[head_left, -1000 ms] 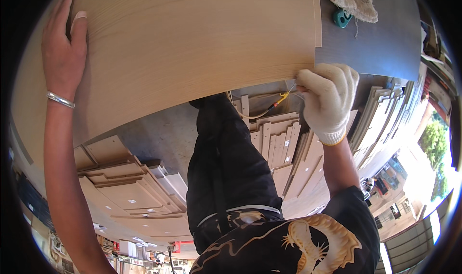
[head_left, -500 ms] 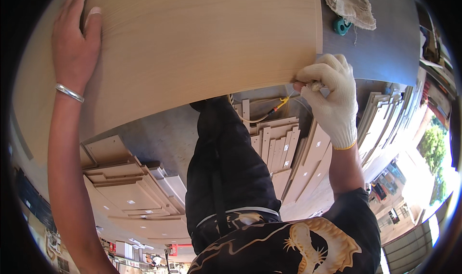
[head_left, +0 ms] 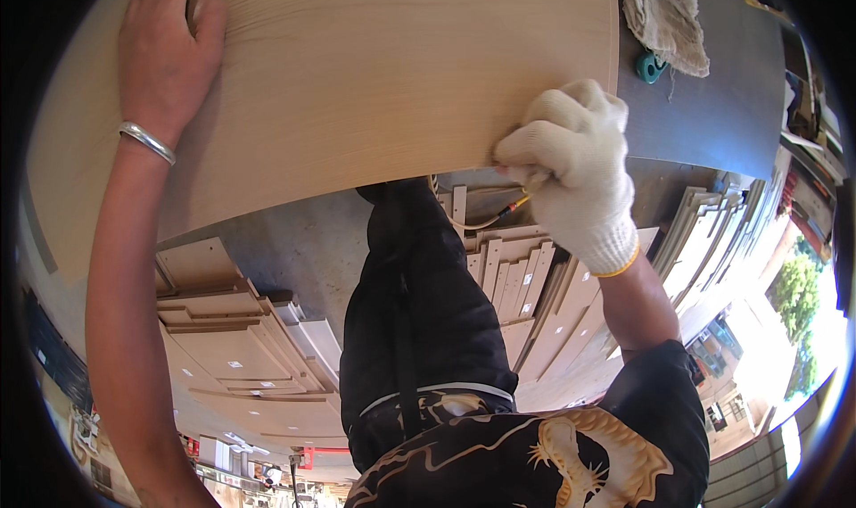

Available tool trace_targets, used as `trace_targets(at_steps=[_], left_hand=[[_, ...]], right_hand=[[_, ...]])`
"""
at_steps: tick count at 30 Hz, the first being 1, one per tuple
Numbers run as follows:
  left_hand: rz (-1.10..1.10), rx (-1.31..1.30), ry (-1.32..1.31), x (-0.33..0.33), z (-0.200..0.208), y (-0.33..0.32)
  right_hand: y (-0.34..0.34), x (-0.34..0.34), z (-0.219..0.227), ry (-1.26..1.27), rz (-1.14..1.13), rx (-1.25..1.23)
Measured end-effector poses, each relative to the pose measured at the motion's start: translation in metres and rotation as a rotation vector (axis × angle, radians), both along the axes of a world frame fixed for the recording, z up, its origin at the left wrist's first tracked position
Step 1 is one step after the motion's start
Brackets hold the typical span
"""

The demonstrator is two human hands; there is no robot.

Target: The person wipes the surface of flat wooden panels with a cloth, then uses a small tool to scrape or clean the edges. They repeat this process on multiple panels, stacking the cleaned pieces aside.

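Observation:
A wide light-brown wooden panel [head_left: 383, 89] with fine grain lies before me. My bare left hand [head_left: 169, 53], a silver bangle at its wrist, rests flat on the panel's left part, thumb and fingers stretched out. At the near edge, toward the right corner, is my right hand [head_left: 571, 165] in a white knitted glove. Its fingers are curled closed with the tips against the panel's edge. Whatever they hold is hidden by the glove.
Right of the panel, a dark surface bears a crumpled pale cloth [head_left: 664, 17] and a teal round tool [head_left: 650, 66]. Below are stacked boards at left [head_left: 236, 338] and right [head_left: 513, 272], plus a yellow-tipped hose [head_left: 508, 210]. More panels [head_left: 713, 236] lean at far right.
My right hand has slid left along the panel's near edge, its fingers curling tighter. My left hand stays flat on the panel. The whole view has shifted slightly.

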State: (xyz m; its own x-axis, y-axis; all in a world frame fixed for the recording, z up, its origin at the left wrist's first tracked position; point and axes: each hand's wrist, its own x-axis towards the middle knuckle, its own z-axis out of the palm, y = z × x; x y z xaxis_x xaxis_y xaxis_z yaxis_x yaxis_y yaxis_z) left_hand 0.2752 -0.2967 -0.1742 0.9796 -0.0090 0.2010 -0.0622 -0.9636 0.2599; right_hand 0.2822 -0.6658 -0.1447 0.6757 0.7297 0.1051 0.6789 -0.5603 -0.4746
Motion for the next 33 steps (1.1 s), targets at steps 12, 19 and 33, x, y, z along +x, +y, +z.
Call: trace_targets(at_steps=[12,19,33], left_hand=[[0.014,-0.032,0.058,-0.004,-0.001,0.003],[0.06,0.046,-0.078,-0.006,-0.009,-0.004],[-0.054,0.058,-0.175,-0.003,-0.032,0.03]], right_hand=[[-0.016,-0.009,0.014,0.042,-0.166,-0.139],[-0.025,-0.006,0.012,0.079,-0.207,-0.188],[0.002,-0.026,0.013,0.114,-0.313,-0.182]])
